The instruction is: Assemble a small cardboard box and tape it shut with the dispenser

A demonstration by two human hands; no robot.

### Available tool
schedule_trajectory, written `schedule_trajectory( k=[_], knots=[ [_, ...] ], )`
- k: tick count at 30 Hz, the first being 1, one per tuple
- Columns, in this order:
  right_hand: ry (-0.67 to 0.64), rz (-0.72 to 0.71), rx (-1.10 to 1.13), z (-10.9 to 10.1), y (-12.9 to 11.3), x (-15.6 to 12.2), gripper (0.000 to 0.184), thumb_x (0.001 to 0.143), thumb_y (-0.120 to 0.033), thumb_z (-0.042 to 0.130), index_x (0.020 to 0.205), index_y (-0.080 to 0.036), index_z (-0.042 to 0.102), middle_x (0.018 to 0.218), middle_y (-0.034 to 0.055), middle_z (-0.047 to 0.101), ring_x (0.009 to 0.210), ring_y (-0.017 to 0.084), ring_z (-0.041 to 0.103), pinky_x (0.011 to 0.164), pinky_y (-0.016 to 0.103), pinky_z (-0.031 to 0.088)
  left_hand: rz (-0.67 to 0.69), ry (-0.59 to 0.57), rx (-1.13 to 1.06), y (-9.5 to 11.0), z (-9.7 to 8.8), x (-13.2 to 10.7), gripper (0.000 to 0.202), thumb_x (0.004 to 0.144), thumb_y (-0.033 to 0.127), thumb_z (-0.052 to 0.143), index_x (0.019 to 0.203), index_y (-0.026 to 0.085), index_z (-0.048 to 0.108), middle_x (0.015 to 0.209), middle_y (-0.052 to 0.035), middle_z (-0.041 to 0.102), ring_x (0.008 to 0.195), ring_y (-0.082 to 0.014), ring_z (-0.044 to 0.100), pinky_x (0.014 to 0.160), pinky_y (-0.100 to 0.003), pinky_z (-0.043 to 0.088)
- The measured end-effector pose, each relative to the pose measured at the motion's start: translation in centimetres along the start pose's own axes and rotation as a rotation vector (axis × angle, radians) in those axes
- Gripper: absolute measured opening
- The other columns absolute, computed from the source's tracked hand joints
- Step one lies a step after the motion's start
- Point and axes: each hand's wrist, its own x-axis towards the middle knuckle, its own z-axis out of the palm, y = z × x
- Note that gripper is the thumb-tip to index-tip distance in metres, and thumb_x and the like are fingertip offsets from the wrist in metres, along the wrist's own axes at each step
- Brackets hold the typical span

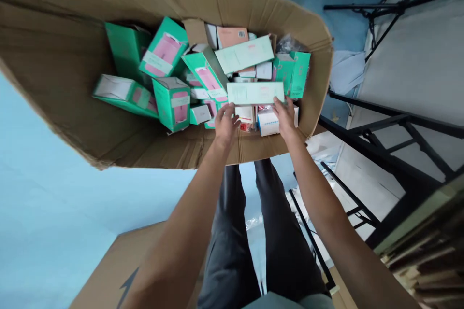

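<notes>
A large brown cardboard box [174, 152] holds many small product boxes. Inside it, a long pale green box [255, 93] lies crosswise in front of my hands. My right hand [285, 115] grips its lower right corner, thumb on the near face. At the lower left corner is my left hand [225, 124], fingertips by the edge and the fingers apart. Another pale green box [246, 54] lies tilted just beyond. Below the right hand sits a white and blue box [268, 121]. Green boxes with pink pictures, such as one green box [172, 103], lie jumbled to the left.
Black folding metal legs [395, 125] stand on the right beside pale panels. A second cardboard box [119, 260] with a dark arrow is at lower left. The floor [54, 154] is light blue. My legs [232, 231] are close against the big box's near side.
</notes>
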Motion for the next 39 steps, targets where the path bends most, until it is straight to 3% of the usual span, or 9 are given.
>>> schedule_trajectory(
  k=[5,9,12,19,24,28,32,35,39],
  knots=[
    [0.071,0.149,0.267,-2.1,-4.6,-10.5,0.08,0.078,-0.06,0.097,0.141,-0.03,0.059,0.134,0.0067,0.08,0.133,0.026,0.074,0.125,0.048,0.055,-0.005,-0.032,-0.066,3.3,-0.9,-9.3,0.062,0.067,0.06,0.102,0.107,0.025,0.07,0.116,-0.0066,0.078,0.1,-0.0217,0.075,0.092,-0.035,0.062],
    [0.096,0.19,0.325,-2.6,-8.6,-18.8,0.079,0.071,-0.059,0.1,0.132,-0.03,0.059,0.115,0.0038,0.082,0.122,0.025,0.078,0.12,0.048,0.057,0.072,-0.048,-0.03,6.6,-1.7,-17.0,0.064,0.063,0.057,0.106,0.103,0.024,0.068,0.107,-0.0044,0.078,0.094,-0.0203,0.074,0.093,-0.037,0.062],
    [0.064,0.199,0.348,-3.1,-11.7,-25.1,0.081,0.071,-0.061,0.1,0.133,-0.031,0.058,0.113,0.0032,0.081,0.12,0.025,0.078,0.117,0.049,0.058,0.125,-0.055,0.051,9.9,-2.9,-22.9,0.064,0.062,0.059,0.105,0.103,0.023,0.07,0.105,-0.0019,0.077,0.09,-0.0178,0.072,0.091,-0.036,0.061],
    [-0.084,0.069,0.383,-7.3,-19.1,-38.9,0.064,0.077,-0.071,0.094,0.119,-0.031,0.069,0.128,0.0056,0.079,0.124,0.028,0.077,0.116,0.049,0.059,0.188,-0.2,0.182,17.5,-6.0,-35.7,0.071,0.058,0.063,0.106,0.107,0.021,0.075,0.103,-0.0031,0.08,0.096,-0.0205,0.075,0.092,-0.035,0.06],
    [-0.083,-0.099,0.366,-10.8,-21.7,-47.2,0.052,0.082,-0.066,0.092,0.113,-0.029,0.072,0.126,0.0063,0.079,0.122,0.028,0.075,0.108,0.044,0.061,0.238,-0.348,0.26,19.2,-6.2,-43.2,0.074,0.059,0.063,0.107,0.112,0.023,0.074,0.113,-0.005,0.082,0.105,-0.0257,0.078,0.093,-0.038,0.063],
    [-0.004,-0.22,0.384,-14.2,-21.6,-53.6,0.046,0.085,-0.062,0.091,0.111,-0.028,0.074,0.123,0.0057,0.078,0.118,0.027,0.074,0.108,0.043,0.06,0.275,-0.486,0.383,18.4,-5.0,-48.5,0.072,0.063,0.064,0.104,0.114,0.025,0.072,0.122,-0.0071,0.082,0.115,-0.0297,0.078,0.099,-0.043,0.064],
    [0.139,-0.296,0.439,-18.8,-18.8,-60.7,0.045,0.085,-0.061,0.091,0.111,-0.029,0.074,0.122,0.0058,0.079,0.112,0.026,0.075,0.106,0.043,0.061,0.291,-0.638,0.606,15.6,-1.8,-53.7,0.073,0.066,0.068,0.1,0.117,0.025,0.072,0.121,-0.0098,0.081,0.119,-0.0334,0.077,0.101,-0.046,0.064],
    [0.315,-0.325,0.496,-22.9,-14.7,-67.0,0.046,0.084,-0.062,0.091,0.11,-0.028,0.073,0.12,0.0062,0.079,0.109,0.026,0.075,0.103,0.043,0.062,0.342,-0.813,0.792,11.1,1.9,-58.4,0.069,0.071,0.069,0.096,0.119,0.026,0.072,0.119,-0.0098,0.08,0.122,-0.0336,0.075,0.101,-0.044,0.063],
    [0.6,-0.346,0.557,-28.0,-7.2,-76.8,0.049,0.084,-0.063,0.091,0.112,-0.027,0.072,0.119,0.0081,0.081,0.113,0.029,0.075,0.102,0.044,0.061,0.361,-1.118,1.002,1.4,6.3,-66.1,0.063,0.077,0.069,0.09,0.121,0.027,0.072,0.121,-0.0085,0.078,0.123,-0.03,0.074,0.1,-0.04,0.061]
  ],
)
